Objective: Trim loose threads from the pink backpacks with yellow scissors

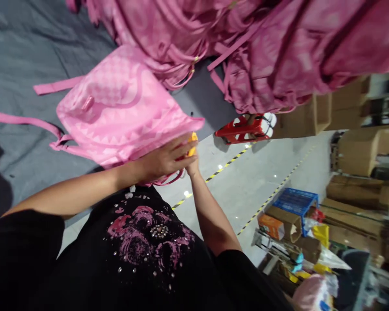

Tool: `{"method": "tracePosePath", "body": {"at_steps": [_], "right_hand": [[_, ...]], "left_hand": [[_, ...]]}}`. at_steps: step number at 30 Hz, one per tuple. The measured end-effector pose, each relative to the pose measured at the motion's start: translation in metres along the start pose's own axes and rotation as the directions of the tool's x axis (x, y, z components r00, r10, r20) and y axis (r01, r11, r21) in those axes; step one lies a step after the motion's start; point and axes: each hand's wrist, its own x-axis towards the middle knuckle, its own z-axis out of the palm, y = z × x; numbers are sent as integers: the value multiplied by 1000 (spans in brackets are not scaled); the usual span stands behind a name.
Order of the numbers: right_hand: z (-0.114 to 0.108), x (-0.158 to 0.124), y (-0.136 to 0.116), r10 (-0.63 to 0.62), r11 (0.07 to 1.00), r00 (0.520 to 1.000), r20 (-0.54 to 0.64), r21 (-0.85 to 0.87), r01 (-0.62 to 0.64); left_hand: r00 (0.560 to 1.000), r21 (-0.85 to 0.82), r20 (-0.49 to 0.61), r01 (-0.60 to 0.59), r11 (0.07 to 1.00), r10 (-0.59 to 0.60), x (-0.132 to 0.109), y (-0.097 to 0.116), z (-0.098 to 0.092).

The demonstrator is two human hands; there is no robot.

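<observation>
A pink patterned backpack [116,108] with a light zigzag band lies on the grey cloth in front of me, its straps trailing to the left. My left hand [160,162] is closed over the near right edge of this backpack, fingers pointing right. Just beyond those fingertips, my right hand [192,164] is closed around a small yellow-orange object [192,144], which may be a tool handle. Most of that object is hidden by the fingers, so its kind is unclear. Both hands meet at the bag's right corner.
More pink backpacks [262,56] are heaped at the far side of the grey cloth [26,47]. On the floor to the right are a red item [243,128], cardboard boxes [358,151] and a blue crate [294,201]. Yellow-black tape [233,160] marks the floor.
</observation>
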Motion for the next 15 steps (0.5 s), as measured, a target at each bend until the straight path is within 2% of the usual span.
{"method": "tracePosePath", "body": {"at_steps": [2, 4, 6, 7, 8, 9, 10, 11, 12, 13, 15], "right_hand": [[-3, -2, -1, -1, 992, 999, -34, 129, 6], [-12, -5, 3, 16, 969, 998, -62, 247, 0], [-28, -5, 14, 29, 945, 996, -86, 327, 0], [-39, -5, 23, 32, 933, 994, -107, 359, 9], [-52, -3, 33, 34, 923, 989, -141, 384, 23], [-67, 1, 46, 38, 915, 982, -183, 402, 40], [-84, 6, 60, 43, 910, 972, -231, 411, 57], [-101, 11, 75, 51, 911, 959, -279, 406, 70], [-119, 18, 92, 62, 918, 946, -318, 391, 71], [-136, 24, 108, 70, 926, 942, -328, 373, 61], [-168, 36, 141, 81, 943, 942, -325, 332, 33]], "left_hand": [[995, 12, -76, 72, 997, -71, -16, 13, -10], [979, -36, -121, 163, 986, -166, -40, 23, -10], [927, -96, -180, 317, 944, -330, -67, 25, -1], [856, -88, -274, 432, 898, -439, -77, 23, 5], [754, -74, -357, 566, 821, -551, -84, 17, 12], [631, -80, -433, 684, 725, -643, -87, 10, 20], [510, -115, -471, 773, 623, -720, -85, 1, 30], [412, -176, -454, 828, 533, -790, -77, -8, 40], [343, -253, -393, 851, 459, -853, -65, -18, 53], [309, -329, -305, 853, 404, -901, -49, -27, 66], [275, -430, -187, 841, 330, -943, -9, -42, 93]]}}
